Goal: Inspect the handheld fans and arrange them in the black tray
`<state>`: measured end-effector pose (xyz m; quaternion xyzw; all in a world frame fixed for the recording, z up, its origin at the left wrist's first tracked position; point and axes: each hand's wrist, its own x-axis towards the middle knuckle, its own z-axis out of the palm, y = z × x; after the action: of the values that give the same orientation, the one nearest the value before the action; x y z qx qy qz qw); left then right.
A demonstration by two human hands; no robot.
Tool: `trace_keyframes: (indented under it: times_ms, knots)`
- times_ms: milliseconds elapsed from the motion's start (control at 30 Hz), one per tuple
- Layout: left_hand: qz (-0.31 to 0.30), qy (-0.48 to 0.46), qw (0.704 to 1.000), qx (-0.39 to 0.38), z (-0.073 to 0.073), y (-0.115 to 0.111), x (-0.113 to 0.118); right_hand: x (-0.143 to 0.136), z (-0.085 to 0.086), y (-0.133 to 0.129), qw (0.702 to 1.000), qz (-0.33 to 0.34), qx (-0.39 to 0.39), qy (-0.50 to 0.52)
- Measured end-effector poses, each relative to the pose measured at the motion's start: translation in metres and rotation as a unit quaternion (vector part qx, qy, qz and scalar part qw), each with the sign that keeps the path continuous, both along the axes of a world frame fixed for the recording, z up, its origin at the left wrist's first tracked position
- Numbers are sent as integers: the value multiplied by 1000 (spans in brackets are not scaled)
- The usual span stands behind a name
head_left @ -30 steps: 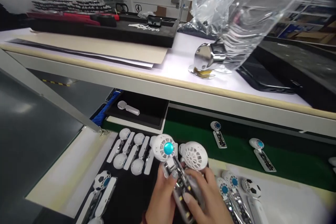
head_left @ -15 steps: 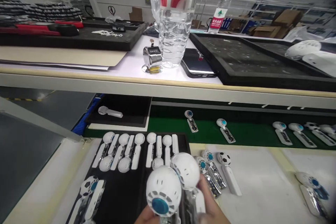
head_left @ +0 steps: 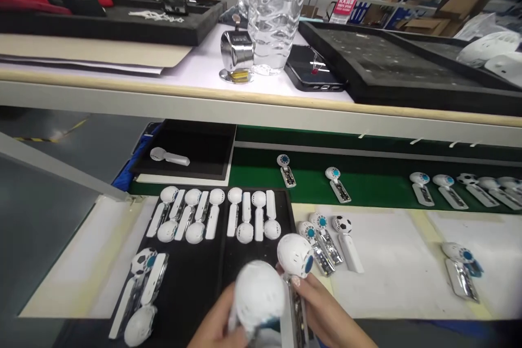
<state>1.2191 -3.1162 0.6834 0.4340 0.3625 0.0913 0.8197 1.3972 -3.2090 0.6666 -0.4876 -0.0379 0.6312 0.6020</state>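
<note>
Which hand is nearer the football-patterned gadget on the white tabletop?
Right. The right hand is left of the football-patterned gadget and closer to the wearer; the left hand is farther off to the left.

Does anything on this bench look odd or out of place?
Nothing looks spilled or plainly damaged. One football-patterned device stands out in the nearest black tray: the others lying there have plainer white heads.
</note>
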Motion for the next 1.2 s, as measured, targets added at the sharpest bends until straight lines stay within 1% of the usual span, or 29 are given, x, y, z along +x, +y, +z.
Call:
trace_keyframes:
  times_ms: [67, 133, 200, 333, 467, 533, 567, 667, 733, 833, 933, 1000, 1100, 1200]
  knots:
    - [57, -13, 996, -68, -1, 4, -9, -1, 5, -3, 999, 5, 43, 14]
    - [81, -47, 991, -99, -2, 5, -13, -3, 11, -2, 998, 2, 57, 14]
    - [103, -72, 986, -112, -3, 4, -11, -8, 16, 0, 999, -11, 47, -1]
    - [149, -96, 971, -159, -1, -3, 4, -24, 18, 5, 997, -56, 13, -51]
    - [175, -89, 959, -207, 6, -1, 15, -37, 21, 10, 988, -119, -36, -96]
    - [176, -89, 951, -237, 14, 3, 18, -41, 27, 14, 987, -118, -56, -89]
    - [175, -91, 947, -253, 19, 7, 18, -41, 32, 16, 991, -103, -50, -67]
    - [154, -97, 938, -295, 34, 17, 20, -39, 48, 23, 997, -47, 9, 52]
    - [138, -106, 939, -296, 42, 23, 22, -34, 58, 26, 993, -30, 37, 104]
    - [125, -130, 942, -281, 51, 29, 25, -26, 68, 29, 993, -23, 42, 109]
    - [101, -155, 944, -273, 54, 29, 26, -22, 76, 27, 996, -27, 30, 74]
    - [92, -167, 943, -274, 53, 29, 26, -21, 81, 25, 998, -29, 3, 50]
    - [87, -205, 929, -295, 49, 28, 23, -21, 87, 20, 998, -17, -51, 40]
    - [81, -235, 914, -321, 44, 27, 19, -20, 89, 17, 995, -14, -91, 26]
